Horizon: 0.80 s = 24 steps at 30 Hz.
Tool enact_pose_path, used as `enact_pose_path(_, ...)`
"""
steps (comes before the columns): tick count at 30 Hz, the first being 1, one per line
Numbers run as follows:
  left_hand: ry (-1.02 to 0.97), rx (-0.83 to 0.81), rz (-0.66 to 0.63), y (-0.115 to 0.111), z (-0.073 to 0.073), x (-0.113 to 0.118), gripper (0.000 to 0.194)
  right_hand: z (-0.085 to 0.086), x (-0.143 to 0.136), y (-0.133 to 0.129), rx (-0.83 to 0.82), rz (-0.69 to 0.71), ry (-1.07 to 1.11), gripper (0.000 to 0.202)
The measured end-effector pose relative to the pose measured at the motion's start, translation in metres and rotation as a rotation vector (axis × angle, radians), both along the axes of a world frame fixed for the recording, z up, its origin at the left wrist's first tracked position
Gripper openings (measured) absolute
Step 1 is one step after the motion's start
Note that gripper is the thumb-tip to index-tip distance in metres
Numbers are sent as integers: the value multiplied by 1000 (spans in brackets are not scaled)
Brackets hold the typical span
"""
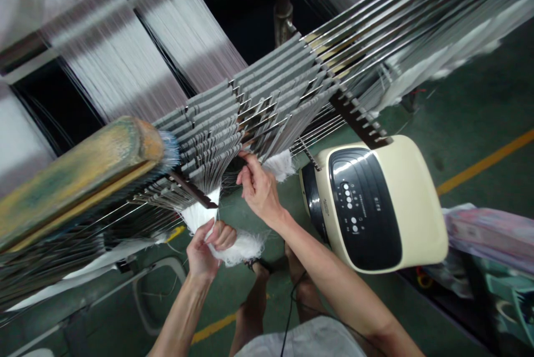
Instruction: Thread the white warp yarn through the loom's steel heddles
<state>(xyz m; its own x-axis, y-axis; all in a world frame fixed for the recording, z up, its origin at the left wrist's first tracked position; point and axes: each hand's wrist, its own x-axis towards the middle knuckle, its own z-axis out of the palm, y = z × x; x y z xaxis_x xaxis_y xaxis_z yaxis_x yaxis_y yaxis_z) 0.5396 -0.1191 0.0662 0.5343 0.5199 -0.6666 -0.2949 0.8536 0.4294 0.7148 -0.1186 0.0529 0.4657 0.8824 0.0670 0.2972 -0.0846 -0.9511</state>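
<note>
Left hand [212, 243] clenched on white yarn bundle [201, 213], lower center; right hand [259, 189] partly open, index finger at heddles [267, 123], center.

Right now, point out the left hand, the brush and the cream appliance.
Left hand [211, 243]: head view, on the back of the fist.
Brush [169, 148]: head view, on its blue bristles.
Cream appliance [415, 201]: head view, on its pale top.
</note>
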Motion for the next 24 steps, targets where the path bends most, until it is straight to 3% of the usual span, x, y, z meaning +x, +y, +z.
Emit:
enact_pose_path(5, 45, 109, -16, -1, -1, 2, 44, -7, -3, -2, -173, 31, -186, 27)
enact_pose_path(10, 226, 341, -90, -1, 0, 15, 36, -9, -22, -45, -352, 156, -324, 28)
enact_pose_path(15, 124, 167, -211, 0, 5, 8, 40, -26, -57, -108, -462, 424, -253, 26)
enact_pose_path(18, 69, 43, -89, 7, 17, -13, 43, -38, -61, -134, -754, 481, -186, 20)
enact_pose_path(20, 78, 8, -21, 13, 26, -26, 44, -35, -54, -141, -895, 403, -196, 18)
enact_pose_path(22, 95, -3, -1, 17, 33, -34, 44, -21, -45, -134, -781, 240, -199, 30)
enact_pose_path(24, 93, -25, -4, 18, 37, -35, 44, -4, -37, -114, -453, 103, -129, 38)
